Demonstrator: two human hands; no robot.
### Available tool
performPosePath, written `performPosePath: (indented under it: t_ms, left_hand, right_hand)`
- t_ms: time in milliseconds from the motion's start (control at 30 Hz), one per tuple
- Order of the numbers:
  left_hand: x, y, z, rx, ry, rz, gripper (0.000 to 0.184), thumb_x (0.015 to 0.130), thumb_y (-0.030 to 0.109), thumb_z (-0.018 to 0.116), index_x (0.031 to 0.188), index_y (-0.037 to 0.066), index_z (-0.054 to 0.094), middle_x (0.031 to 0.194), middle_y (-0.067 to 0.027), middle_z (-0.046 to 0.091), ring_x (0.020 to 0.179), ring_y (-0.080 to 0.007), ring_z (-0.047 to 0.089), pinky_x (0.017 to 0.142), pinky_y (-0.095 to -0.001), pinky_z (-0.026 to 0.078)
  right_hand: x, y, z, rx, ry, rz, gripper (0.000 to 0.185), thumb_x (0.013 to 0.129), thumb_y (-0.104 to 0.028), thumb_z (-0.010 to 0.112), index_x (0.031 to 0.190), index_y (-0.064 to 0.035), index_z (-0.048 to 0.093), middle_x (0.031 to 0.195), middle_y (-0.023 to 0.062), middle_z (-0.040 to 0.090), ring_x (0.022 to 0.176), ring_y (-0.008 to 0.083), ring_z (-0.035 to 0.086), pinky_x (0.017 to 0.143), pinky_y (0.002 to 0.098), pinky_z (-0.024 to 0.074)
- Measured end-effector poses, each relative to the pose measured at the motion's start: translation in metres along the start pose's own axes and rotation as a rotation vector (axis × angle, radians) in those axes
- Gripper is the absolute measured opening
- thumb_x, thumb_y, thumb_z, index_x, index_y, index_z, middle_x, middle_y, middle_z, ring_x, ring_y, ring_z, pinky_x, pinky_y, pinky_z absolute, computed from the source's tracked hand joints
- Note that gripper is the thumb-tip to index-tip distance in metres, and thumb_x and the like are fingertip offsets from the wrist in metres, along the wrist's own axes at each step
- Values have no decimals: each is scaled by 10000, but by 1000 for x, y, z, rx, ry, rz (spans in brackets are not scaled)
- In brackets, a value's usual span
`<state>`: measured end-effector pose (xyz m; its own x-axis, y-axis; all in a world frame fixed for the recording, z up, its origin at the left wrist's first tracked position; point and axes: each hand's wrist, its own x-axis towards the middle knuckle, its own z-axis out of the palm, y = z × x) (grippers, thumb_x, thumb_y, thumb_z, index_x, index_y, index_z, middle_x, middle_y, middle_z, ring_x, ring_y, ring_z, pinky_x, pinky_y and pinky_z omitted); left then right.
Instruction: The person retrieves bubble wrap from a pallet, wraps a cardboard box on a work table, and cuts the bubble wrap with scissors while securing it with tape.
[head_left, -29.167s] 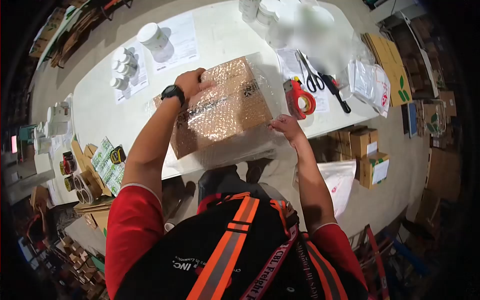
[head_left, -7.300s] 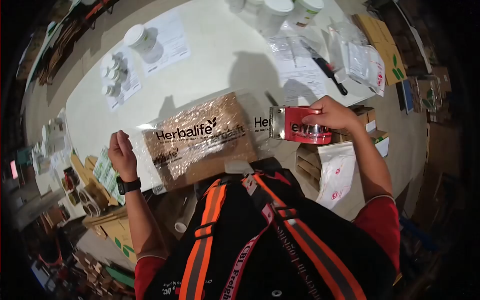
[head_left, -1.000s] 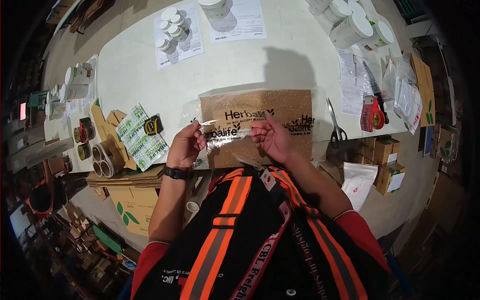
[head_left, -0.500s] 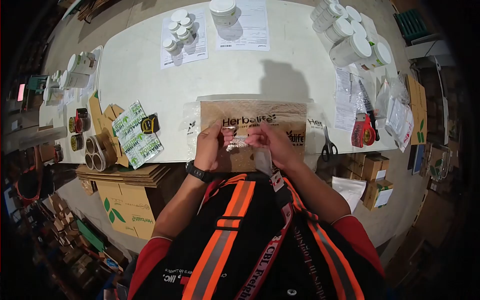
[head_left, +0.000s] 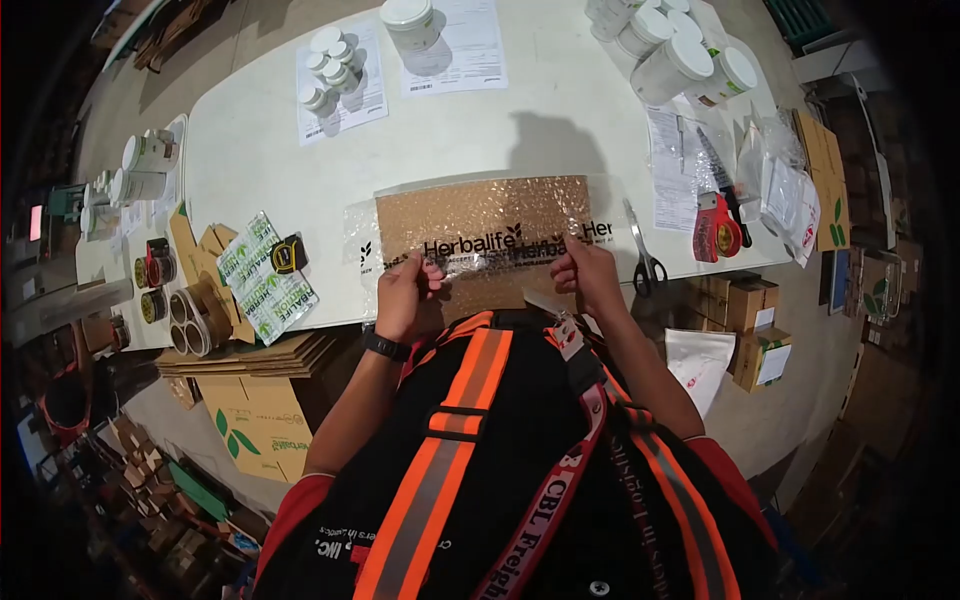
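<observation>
A cardboard box [head_left: 480, 210] wrapped in bubble wrap lies at the table's near edge, with clear tape printed "Herbalife" across it. My left hand [head_left: 408, 298] is over the left part of the box, fingers curled, pinching a strip of the clear printed tape [head_left: 490, 262]. Over the box's right part, my right hand [head_left: 590, 275] has its fingers pressed together on the same tape. Bubble wrap sticks out past both ends of the box. Black-handled scissors [head_left: 648, 268] lie just right of the box. Farther right is a red tape dispenser [head_left: 717, 230], beside a knife [head_left: 722, 175].
White tubs [head_left: 672, 68] stand at the back right, small bottles [head_left: 330, 65] and one tub [head_left: 410, 25] on papers at the back. At the left lie a printed pouch [head_left: 262, 285], a tape measure [head_left: 289, 254] and tape rolls [head_left: 190, 320]. Small cartons [head_left: 750, 300] sit below the table's right side.
Since half a second ago my hands have moved apart over the box, the right hand going rightward. Earlier, my right hand held the red dispenser; it now lies on the table.
</observation>
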<state>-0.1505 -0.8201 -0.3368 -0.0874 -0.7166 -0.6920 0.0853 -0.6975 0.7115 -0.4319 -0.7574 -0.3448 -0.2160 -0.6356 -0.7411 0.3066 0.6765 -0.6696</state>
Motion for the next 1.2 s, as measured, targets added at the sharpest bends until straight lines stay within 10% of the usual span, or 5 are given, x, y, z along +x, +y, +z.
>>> performPosePath:
  t_ms: [1200]
  left_hand:
    - [2,-17,-18,30,173,199,433,946,299,458,652,9,588,591,-72,588,462,-107,485,447,-239,370]
  right_hand:
    - [14,11,-18,-235,297,-271,413,911,-340,506,639,-30,531,532,31,506,458,98,467,431,252,372]
